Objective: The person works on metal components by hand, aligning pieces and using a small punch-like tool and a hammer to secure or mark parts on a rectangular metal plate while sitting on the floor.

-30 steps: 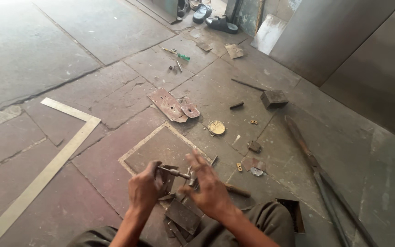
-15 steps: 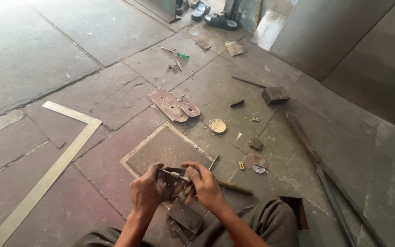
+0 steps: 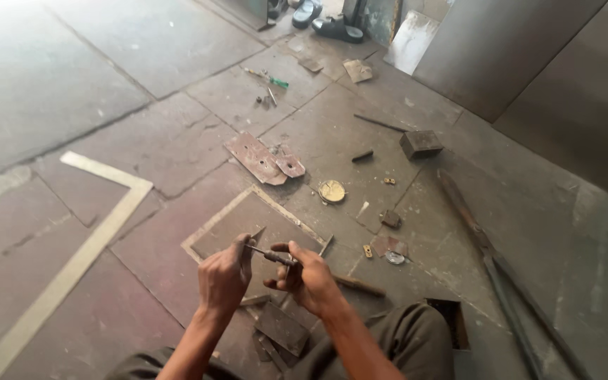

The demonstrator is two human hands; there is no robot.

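Note:
My left hand and my right hand are held together low in the view, above the stone floor. Between them runs a thin metal rod-like tool. The left fingers pinch its left end and the right hand grips its thicker part. What the tool's tip touches is hidden by my fingers. Under my hands lies a dark flat metal plate, and a pale metal angle frame lies on the floor just beyond them.
Two rusty flat plates and a round brass disc lie farther ahead. A dark metal block sits at the right, long bars run along the right side, and a large pale angle strip lies at the left. Small scraps are scattered around.
My hands have drawn closer together on the rod, and the view has shifted slightly so the floor objects sit a little lower in the frame.

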